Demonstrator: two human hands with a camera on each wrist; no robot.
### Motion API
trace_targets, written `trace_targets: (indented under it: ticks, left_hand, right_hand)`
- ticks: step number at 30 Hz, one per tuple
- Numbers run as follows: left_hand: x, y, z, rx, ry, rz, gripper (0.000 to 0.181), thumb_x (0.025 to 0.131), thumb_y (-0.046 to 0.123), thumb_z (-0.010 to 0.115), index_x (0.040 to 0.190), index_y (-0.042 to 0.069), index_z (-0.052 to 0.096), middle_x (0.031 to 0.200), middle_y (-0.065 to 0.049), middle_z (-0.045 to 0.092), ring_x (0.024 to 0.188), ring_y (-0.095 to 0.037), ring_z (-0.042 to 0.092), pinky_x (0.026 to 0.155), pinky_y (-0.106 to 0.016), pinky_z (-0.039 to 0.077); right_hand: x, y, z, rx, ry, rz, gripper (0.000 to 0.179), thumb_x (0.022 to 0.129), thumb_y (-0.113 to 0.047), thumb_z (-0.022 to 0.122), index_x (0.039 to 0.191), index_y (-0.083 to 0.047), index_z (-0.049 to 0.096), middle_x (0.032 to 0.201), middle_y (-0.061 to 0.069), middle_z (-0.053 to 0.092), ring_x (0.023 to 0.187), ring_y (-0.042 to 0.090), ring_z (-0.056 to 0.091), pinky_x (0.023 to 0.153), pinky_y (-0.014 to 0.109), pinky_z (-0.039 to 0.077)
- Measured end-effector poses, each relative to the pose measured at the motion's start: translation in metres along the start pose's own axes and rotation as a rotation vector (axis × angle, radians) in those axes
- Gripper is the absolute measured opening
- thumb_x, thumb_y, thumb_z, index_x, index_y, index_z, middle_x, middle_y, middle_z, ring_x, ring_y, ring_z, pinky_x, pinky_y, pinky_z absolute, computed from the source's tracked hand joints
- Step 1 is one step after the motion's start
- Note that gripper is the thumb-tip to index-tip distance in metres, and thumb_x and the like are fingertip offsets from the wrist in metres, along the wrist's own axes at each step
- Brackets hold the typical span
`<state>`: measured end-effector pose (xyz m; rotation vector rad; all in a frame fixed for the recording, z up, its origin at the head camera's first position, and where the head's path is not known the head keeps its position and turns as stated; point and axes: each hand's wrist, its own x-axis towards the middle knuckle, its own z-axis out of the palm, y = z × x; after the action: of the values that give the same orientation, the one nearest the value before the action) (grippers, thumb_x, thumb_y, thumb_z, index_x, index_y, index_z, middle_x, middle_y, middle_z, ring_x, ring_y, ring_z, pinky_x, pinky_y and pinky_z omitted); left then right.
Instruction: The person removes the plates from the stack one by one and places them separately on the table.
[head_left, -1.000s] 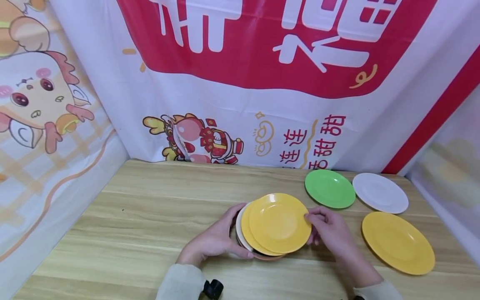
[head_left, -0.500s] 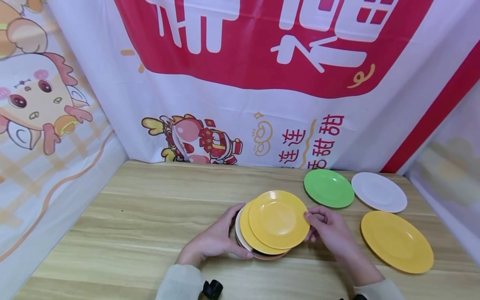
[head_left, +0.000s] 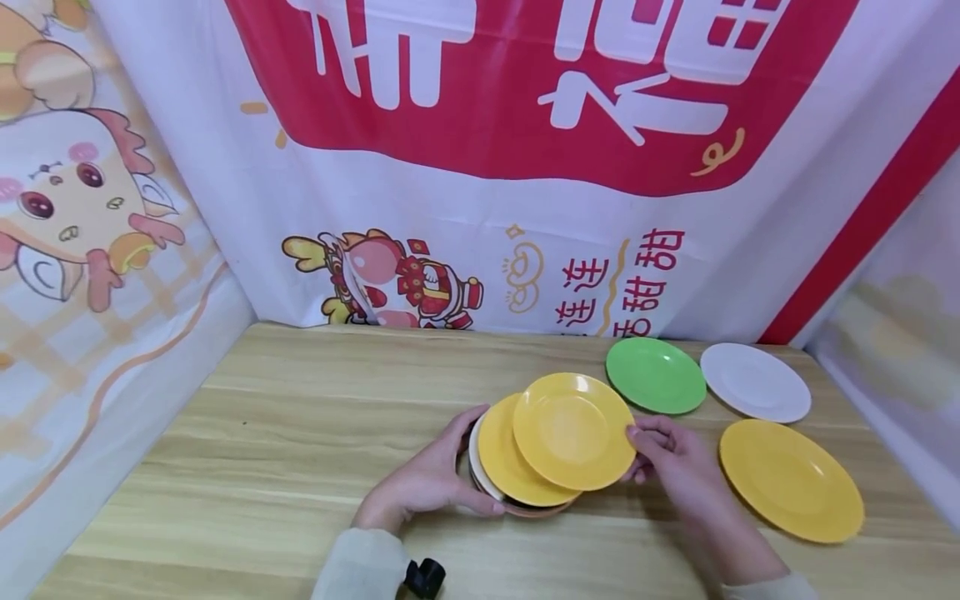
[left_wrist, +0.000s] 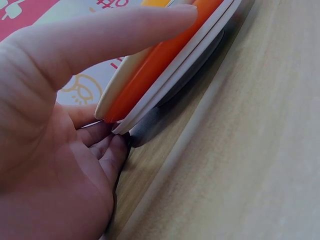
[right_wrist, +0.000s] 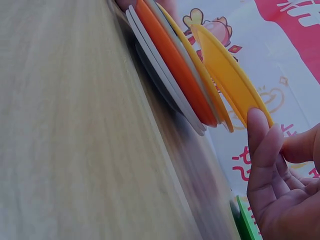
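While the right hand (head_left: 671, 457) pinches the held plate (head_left: 576, 432) by its edge, thumb above and fingers beneath, its grip is narrow, with only the yellow rim between. That plate tilts above the stack (head_left: 510, 467), apart from it and shifted to its right, probably taken by the edge so it alone lifts clear. At the stack's left side, the left hand (head_left: 431, 482) wraps the rims, likely to stop them sliding. To the stack's right on the tabletop (head_left: 315, 400), the green plate (head_left: 656, 375) and white plate (head_left: 756, 382) lie farther back, the yellow plate (head_left: 792, 481) beside, perhaps spaced so none covers another.
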<state>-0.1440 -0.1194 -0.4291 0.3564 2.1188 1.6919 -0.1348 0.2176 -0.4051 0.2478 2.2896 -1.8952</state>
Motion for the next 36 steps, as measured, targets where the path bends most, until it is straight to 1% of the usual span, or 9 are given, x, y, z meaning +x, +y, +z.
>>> trace_targets:
  ticks: [4, 8, 15, 20, 25, 27, 34, 36]
  left_hand:
    - [0.001, 0.001, 0.001, -0.001, -0.001, -0.012, 0.125, 0.066, 0.01, 0.103, 0.167, 0.026, 0.032, 0.172, -0.004, 0.04, 0.162, -0.03, 0.031, 0.136, -0.063, 0.003]
    - [0.001, 0.003, 0.0, -0.002, -0.012, -0.002, 0.125, 0.066, 0.008, 0.102, 0.168, 0.024, 0.031, 0.173, -0.004, 0.039, 0.163, -0.031, 0.03, 0.135, -0.064, 0.002]
    - [0.0, 0.004, 0.0, -0.005, -0.012, -0.008, 0.124, 0.067, 0.009, 0.102, 0.168, 0.024, 0.031, 0.173, -0.004, 0.038, 0.163, -0.031, 0.029, 0.135, -0.065, 0.001]
    - [0.0, 0.004, 0.0, -0.005, -0.006, -0.016, 0.123, 0.067, 0.01, 0.102, 0.167, 0.024, 0.033, 0.174, -0.004, 0.037, 0.163, -0.031, 0.03, 0.136, -0.064, 0.003]
    - [0.001, 0.003, 0.0, -0.004, 0.0, -0.019, 0.123, 0.067, 0.01, 0.103, 0.167, 0.024, 0.033, 0.173, -0.004, 0.038, 0.163, -0.032, 0.031, 0.136, -0.063, 0.004]
    - [0.002, 0.003, 0.0, -0.004, 0.001, -0.015, 0.123, 0.066, 0.01, 0.103, 0.167, 0.024, 0.034, 0.173, -0.004, 0.038, 0.162, -0.031, 0.031, 0.136, -0.063, 0.004]
    - [0.002, 0.001, 0.0, -0.012, 0.004, -0.016, 0.123, 0.065, 0.009, 0.103, 0.167, 0.025, 0.034, 0.172, -0.003, 0.041, 0.162, -0.03, 0.031, 0.135, -0.064, 0.001]
    - [0.002, 0.001, 0.0, -0.016, 0.007, -0.019, 0.123, 0.065, 0.009, 0.103, 0.167, 0.025, 0.034, 0.172, -0.003, 0.041, 0.162, -0.03, 0.031, 0.135, -0.064, 0.001]
  right_hand:
    - [-0.004, 0.003, -0.009, -0.014, 0.024, 0.018, 0.04, 0.113, -0.02, 0.057, 0.142, 0.007, 0.052, 0.092, -0.002, 0.074, 0.077, 0.015, 0.072, 0.069, 0.027, 0.061]
    - [-0.007, 0.005, -0.016, -0.028, 0.044, 0.041, 0.043, 0.113, -0.022, 0.057, 0.145, 0.006, 0.051, 0.093, -0.004, 0.075, 0.079, 0.014, 0.072, 0.071, 0.026, 0.062]
    - [-0.011, 0.01, -0.022, -0.013, 0.067, 0.071, 0.042, 0.114, -0.023, 0.055, 0.144, 0.005, 0.05, 0.091, -0.005, 0.076, 0.081, 0.012, 0.072, 0.074, 0.025, 0.062]
    - [-0.015, 0.012, -0.027, -0.008, 0.081, 0.098, 0.043, 0.114, -0.024, 0.054, 0.146, 0.004, 0.047, 0.092, -0.006, 0.076, 0.082, 0.01, 0.072, 0.075, 0.025, 0.062]
    - [-0.018, 0.015, -0.034, 0.006, 0.093, 0.136, 0.044, 0.114, -0.026, 0.053, 0.147, 0.003, 0.047, 0.092, -0.008, 0.076, 0.083, 0.01, 0.072, 0.075, 0.024, 0.062]
    - [-0.019, 0.017, -0.037, 0.002, 0.097, 0.146, 0.044, 0.115, -0.026, 0.052, 0.147, 0.002, 0.047, 0.091, -0.008, 0.077, 0.082, 0.01, 0.073, 0.075, 0.024, 0.062]
    - [-0.024, 0.023, -0.045, 0.031, 0.106, 0.164, 0.033, 0.115, -0.024, 0.052, 0.139, -0.001, 0.051, 0.089, -0.009, 0.078, 0.082, 0.01, 0.073, 0.076, 0.024, 0.062]
    - [-0.024, 0.024, -0.046, 0.044, 0.113, 0.175, 0.034, 0.115, -0.025, 0.052, 0.14, -0.002, 0.05, 0.089, -0.009, 0.078, 0.083, 0.009, 0.073, 0.077, 0.024, 0.063]
